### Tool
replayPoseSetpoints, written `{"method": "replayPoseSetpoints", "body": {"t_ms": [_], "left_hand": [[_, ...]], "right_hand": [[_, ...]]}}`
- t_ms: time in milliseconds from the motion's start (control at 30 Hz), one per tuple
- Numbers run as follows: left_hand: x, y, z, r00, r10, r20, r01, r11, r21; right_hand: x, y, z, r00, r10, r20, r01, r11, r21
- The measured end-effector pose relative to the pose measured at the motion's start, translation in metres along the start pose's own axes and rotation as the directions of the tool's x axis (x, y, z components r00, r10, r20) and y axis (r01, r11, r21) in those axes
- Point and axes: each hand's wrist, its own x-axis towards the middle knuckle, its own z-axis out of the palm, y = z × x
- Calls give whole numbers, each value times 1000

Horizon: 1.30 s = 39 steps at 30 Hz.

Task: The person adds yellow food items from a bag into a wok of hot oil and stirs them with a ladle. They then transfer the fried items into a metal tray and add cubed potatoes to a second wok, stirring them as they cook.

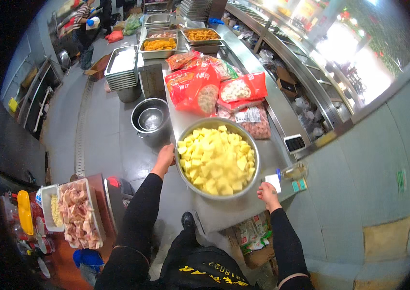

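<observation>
A wide metal basin (258, 168) heaped with peeled, cut potato chunks (214, 159) sits at the near end of a steel counter, its left side by the counter's edge. My left hand (166, 158) is at the basin's left rim; its fingers are partly hidden, so its grip cannot be told. My right hand (268, 194) is off the basin's lower right, fingers curled, beside a white card or paper (273, 182). Whether it holds anything is unclear. Red plastic food bags (197, 88) and a clear bag of pink meat pieces (257, 125) lie just behind the basin.
Trays of orange-coloured food (159, 44) stand farther up the counter. A phone (294, 143) lies at its right edge. Nested metal pots (150, 117) stand left of the counter. At lower left is a tray of raw meat (80, 214). Another person (81, 21) is at far upper left.
</observation>
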Motion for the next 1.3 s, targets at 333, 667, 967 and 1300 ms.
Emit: {"method": "replayPoseSetpoints", "body": {"t_ms": [333,667,967,1300], "left_hand": [[16,-17,18,975,197,-107,-172,963,206],[-251,-12,-68,903,104,-416,-247,920,-306],[-542,-25,-119,577,177,-797,-640,705,-307],[-840,-120,-199,309,-17,-951,-788,555,-266]], "right_hand": [[80,-30,56,915,-346,-205,345,938,-45],[-85,-94,63,839,-523,149,521,852,57],[-247,-121,119,562,-527,637,460,840,288],[-499,-75,249,44,-264,964,397,890,226]]}}
